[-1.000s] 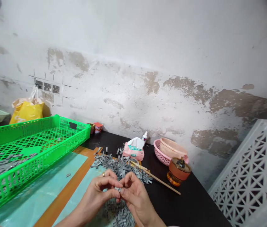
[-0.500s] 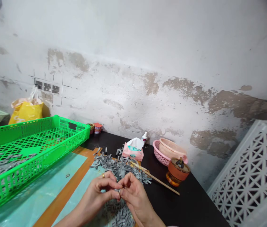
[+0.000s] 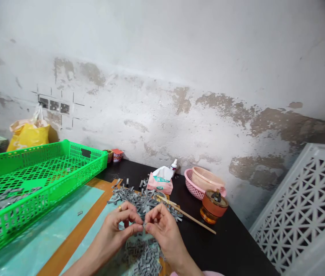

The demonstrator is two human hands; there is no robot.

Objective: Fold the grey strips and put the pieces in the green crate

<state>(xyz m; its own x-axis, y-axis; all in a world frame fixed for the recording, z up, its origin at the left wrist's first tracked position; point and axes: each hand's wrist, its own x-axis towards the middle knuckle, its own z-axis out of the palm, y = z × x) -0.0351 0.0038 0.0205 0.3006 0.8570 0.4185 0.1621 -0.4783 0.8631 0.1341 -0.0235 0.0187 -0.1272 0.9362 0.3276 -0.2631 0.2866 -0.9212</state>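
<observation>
My left hand [image 3: 123, 222], with a ring on one finger, is closed, thumb and fingertips pinched on a small grey piece [image 3: 143, 225]. My right hand [image 3: 162, 228] meets it from the other side, its thumb and forefinger closed at the same piece. Fingertips cover most of that piece, so its shape is hard to make out. Behind the hands spreads a pile of grey strips [image 3: 133, 198]. Below them lies a heap of small grey pieces [image 3: 148, 258].
A green crate [image 3: 50, 191] holding grey pieces stands at left. Beyond the pile sit a pink tissue pack [image 3: 160, 183], a white bottle [image 3: 174, 165], a wooden stick [image 3: 197, 221], pink baskets [image 3: 192, 187] and an amber jar [image 3: 212, 207]. A grey lattice panel [image 3: 303, 214] rises at right.
The fingertips of my two hands have drawn slightly apart around the small grey piece. The whole view has shifted a little; the surrounding things stay in place.
</observation>
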